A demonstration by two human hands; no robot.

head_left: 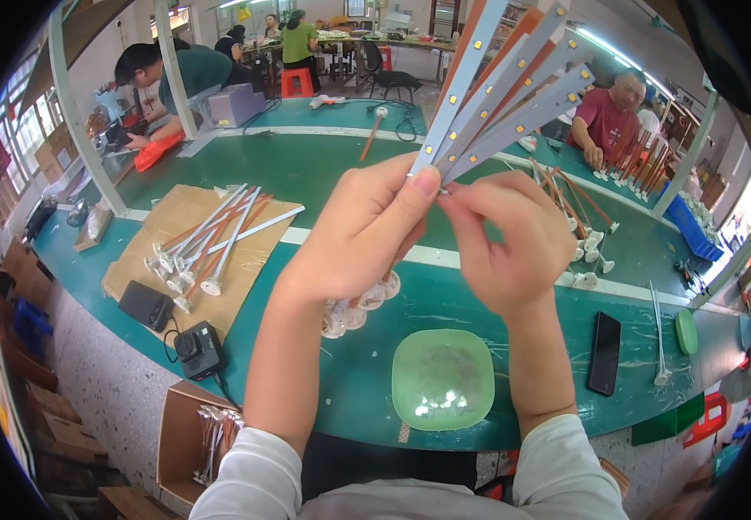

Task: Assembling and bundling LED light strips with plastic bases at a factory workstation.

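Note:
My left hand [354, 227] is closed around a fanned bundle of LED strips [490, 102], narrow metal bars dotted with yellow chips, some showing brown sides. Round white bases [367, 299] hang below that hand. Beside the bundle, my right hand [516, 243] makes a pinch with thumb and forefinger close to my left thumb. Whatever lies between those fingertips is too small to make out. Under my hands, a light green square bowl [443, 380] stands on the green table [349, 412]; its contents look small and shiny but are blurred.
More LED strips [220, 238] lie on cardboard [137, 247] at left, near a black boxy device [199, 348]. Right are a phone [604, 354], a single strip [658, 334] and a small green dish [686, 333]. Co-workers [614, 117] sit across the belt. A carton [181, 451] stands below.

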